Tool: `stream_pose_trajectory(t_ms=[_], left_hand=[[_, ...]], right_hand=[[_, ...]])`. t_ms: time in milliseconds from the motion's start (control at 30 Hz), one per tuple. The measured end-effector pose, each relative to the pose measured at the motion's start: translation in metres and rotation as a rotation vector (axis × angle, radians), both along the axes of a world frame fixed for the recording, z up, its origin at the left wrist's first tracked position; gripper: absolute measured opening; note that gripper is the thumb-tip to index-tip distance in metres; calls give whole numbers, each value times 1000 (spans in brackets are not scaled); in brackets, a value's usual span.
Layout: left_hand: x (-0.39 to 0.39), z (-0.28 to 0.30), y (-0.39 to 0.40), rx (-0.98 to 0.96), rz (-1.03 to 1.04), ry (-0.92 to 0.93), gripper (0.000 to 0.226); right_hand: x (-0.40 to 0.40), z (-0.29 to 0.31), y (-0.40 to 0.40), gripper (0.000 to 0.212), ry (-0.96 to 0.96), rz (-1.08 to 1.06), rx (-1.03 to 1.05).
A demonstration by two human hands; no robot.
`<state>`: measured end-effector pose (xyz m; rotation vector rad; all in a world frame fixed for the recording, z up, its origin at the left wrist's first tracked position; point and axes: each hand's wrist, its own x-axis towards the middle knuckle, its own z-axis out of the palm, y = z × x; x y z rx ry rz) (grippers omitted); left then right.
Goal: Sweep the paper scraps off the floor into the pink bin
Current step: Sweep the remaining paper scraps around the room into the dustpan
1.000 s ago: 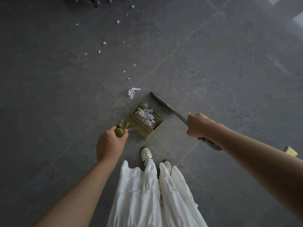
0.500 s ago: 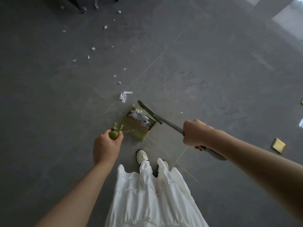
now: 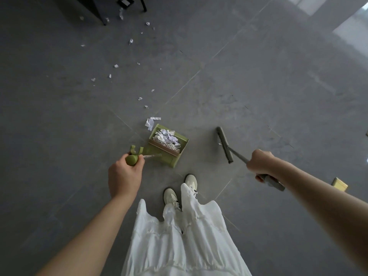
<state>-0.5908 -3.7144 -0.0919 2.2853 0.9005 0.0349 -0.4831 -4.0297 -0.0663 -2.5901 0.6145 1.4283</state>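
broom (image 3: 224, 144) swung right of dustpan (image 3: 169, 148); right hand (image 3: 258, 162) grips it.

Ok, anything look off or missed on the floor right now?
Yes: a larger paper strip lies on the floor just outside the dustpan, beyond its far corner. Smaller scraps trail away toward the dark furniture.

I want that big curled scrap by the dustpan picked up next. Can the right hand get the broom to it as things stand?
Probably yes. The right hand grips the broom, which sits to the right of the dustpan. The curled scrap lies at the pan's far left corner, with bare floor beyond the pan to swing around.
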Motion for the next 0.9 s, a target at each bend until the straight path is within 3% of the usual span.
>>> stream_pose_trajectory(t_ms=[500,700,900], left_hand=[[47,18,31,49,299,-141,31],[61,17,83,55,377,-153,31],[67,20,161,39,404,-156,30]], right_hand=[[39,-41,38,16,-49,-208,126],[57,-35,119,15,-12,-231,246],[69,-32,230,18,-3,-401,344]])
